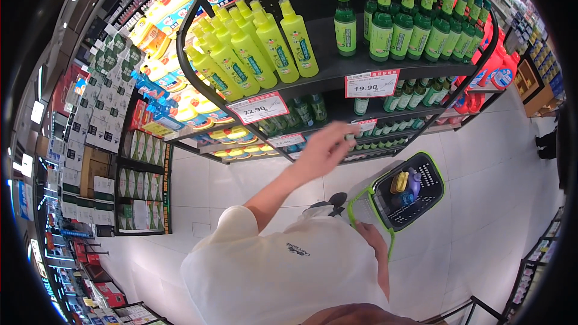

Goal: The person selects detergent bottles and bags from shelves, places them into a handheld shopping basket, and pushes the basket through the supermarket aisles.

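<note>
My left hand (321,150), blurred, reaches out before the lower tiers of a black display shelf (289,88). Its fingers are bent and apart, with nothing seen in them. Small green bottles with pale labels (393,99) stand on the tier just beyond. Low on the other side, my right hand (373,236) grips the green handle (391,246) of a dark shopping basket (440,180). Inside the basket lie a yellow bottle (399,183), a purple bottle (414,181) and a clear blue item (403,199).
Yellow-green bottles (266,45) and green-capped bottles (381,38) fill the top tier, above price cards (372,84). Red jugs (501,65) stand around the right corner. To the left are yellow jugs (196,115) and stacked cartons (101,110). A person's dark shoes (546,146) show far right.
</note>
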The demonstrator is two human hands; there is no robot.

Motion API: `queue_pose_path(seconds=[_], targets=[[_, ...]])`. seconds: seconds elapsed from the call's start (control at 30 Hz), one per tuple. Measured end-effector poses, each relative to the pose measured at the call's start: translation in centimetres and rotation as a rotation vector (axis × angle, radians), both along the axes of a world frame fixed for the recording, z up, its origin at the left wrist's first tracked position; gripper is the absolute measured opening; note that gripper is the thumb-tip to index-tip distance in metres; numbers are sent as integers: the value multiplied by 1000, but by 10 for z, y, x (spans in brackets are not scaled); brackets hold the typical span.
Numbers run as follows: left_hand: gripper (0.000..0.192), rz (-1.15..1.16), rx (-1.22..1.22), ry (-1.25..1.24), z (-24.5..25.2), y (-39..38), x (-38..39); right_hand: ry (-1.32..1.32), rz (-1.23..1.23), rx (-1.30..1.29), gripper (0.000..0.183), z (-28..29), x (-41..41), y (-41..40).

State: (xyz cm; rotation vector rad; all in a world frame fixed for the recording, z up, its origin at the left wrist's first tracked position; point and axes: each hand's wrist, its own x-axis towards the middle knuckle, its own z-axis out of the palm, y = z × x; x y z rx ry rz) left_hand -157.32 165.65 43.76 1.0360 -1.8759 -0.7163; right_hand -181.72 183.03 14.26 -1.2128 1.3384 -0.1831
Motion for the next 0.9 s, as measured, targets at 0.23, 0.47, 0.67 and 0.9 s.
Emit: queue_pose_path(seconds=[0.23,0.47,0.67,0.9], targets=[[53,466,-576,8,121,-63,33,45,-78,-96,72,-19,-9,2],[70,677,-554,-170,140,-113,22,-81,-229,-89,67,-12,-15,6],[70,740,-442,-89,138,-131,18,-7,-264,-78,60,-4,-17,8],[35,870,-534,-233,132,-133,18,-21,-276,-47,55,1,-20,0]])
